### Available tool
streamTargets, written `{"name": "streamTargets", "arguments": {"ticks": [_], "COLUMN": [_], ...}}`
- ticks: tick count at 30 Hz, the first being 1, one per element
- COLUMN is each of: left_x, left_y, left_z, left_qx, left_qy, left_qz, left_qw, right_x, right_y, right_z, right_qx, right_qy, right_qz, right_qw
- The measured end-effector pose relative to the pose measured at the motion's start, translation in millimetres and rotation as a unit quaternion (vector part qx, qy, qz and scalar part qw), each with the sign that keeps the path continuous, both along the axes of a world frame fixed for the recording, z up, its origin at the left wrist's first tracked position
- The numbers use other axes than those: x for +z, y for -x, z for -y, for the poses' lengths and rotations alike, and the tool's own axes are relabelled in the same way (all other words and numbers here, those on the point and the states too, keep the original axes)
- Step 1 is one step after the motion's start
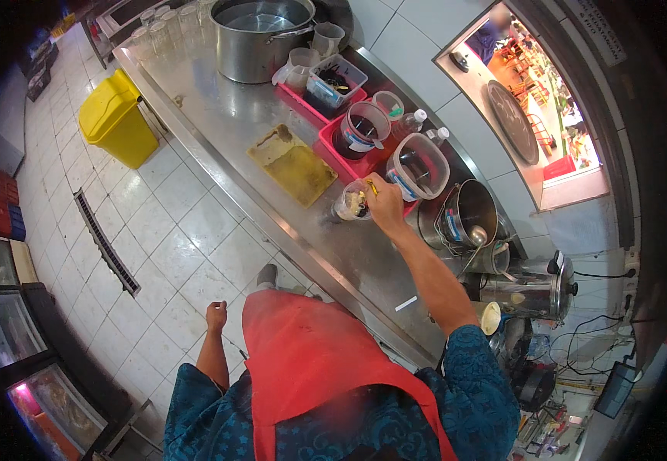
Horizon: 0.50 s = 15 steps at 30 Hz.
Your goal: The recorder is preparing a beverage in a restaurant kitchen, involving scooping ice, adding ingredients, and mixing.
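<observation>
My right hand (386,203) is over the steel counter, gripping a yellow utensil (372,188), likely a spoon. It is right at the rim of a clear plastic cup (352,201), which has pale yellow pieces and something dark inside. My fingers hide part of the cup and of the utensil. Just behind the hand stands a clear tub of dark contents (417,167). Low at my side, away from the counter, hangs my left hand (216,317). Its fingers look loosely curled and nothing shows in them; how far they close is unclear.
A yellow tray (294,167) lies on the counter (224,118) near the cup. Pink trays (333,151) hold tubs of dark contents. A large steel pot (261,40) and glasses (175,26) stand farther off. To the right is a metal pot with a ladle (476,235).
</observation>
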<state>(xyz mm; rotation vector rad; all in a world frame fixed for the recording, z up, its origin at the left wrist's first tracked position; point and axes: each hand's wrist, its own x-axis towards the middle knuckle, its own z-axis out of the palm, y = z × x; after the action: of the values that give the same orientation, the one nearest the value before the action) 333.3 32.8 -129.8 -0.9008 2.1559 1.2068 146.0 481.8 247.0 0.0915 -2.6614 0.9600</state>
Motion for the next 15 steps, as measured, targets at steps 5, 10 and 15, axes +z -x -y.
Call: {"name": "streamTargets", "arguments": {"ticks": [5, 10, 15], "left_x": [8, 11, -1], "left_y": [0, 3, 3], "left_z": [0, -1, 6], "left_qx": [0.009, 0.012, 0.005], "left_qy": [-0.013, -0.024, -0.025], "left_qz": [0.002, 0.017, 0.010], "left_qw": [1.000, 0.999, 1.000], "right_x": [-10, -16, -19], "right_y": [4, 9, 15], "right_z": [-4, -6, -2], "right_qx": [-0.037, -0.037, -0.010], "right_qy": [-0.104, -0.153, -0.160], "right_qz": [-0.051, -0.094, -0.134], "right_qw": [0.993, 0.983, 0.978]}}
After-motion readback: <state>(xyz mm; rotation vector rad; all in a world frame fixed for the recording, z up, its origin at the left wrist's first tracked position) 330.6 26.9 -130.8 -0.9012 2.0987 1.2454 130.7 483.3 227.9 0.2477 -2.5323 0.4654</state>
